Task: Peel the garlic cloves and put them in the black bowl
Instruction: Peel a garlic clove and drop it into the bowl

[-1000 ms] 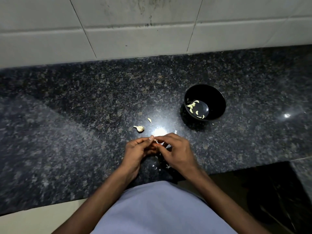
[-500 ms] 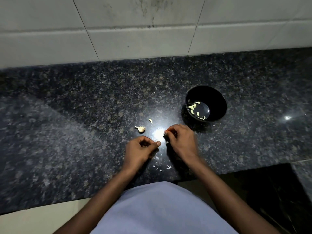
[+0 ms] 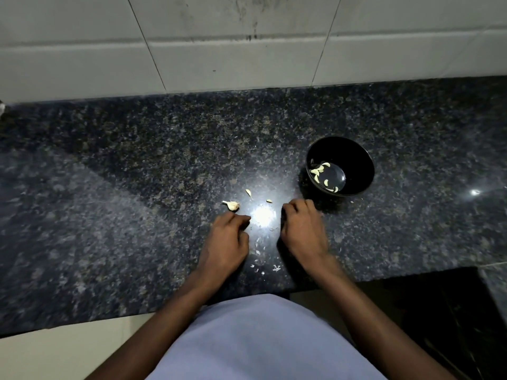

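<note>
The black bowl [image 3: 366,163] stands on the dark granite counter [image 3: 137,187], right of centre, with several peeled garlic cloves [image 3: 319,170] inside. An unpeeled garlic piece [image 3: 232,205] lies just beyond my left hand [image 3: 226,239], whose fingers are curled with nothing visible in them. A small clove [image 3: 248,192] and a tiny bit [image 3: 269,201] lie further back. My right hand [image 3: 301,229] hovers low, just short of the bowl, knuckles up. Its fingers are curled under, hiding the clove it pinched a moment ago.
Flakes of garlic peel [image 3: 260,253] are scattered on the counter between my hands, below a bright glare spot [image 3: 263,216]. A white tiled wall [image 3: 219,50] closes off the back. The counter's front edge [image 3: 109,319] runs by my body, with a dark gap [image 3: 439,311] at the right.
My hands were together working one clove and have parted. The right one moved right and back toward the bowl. The left one shifted left, toward the unpeeled piece.
</note>
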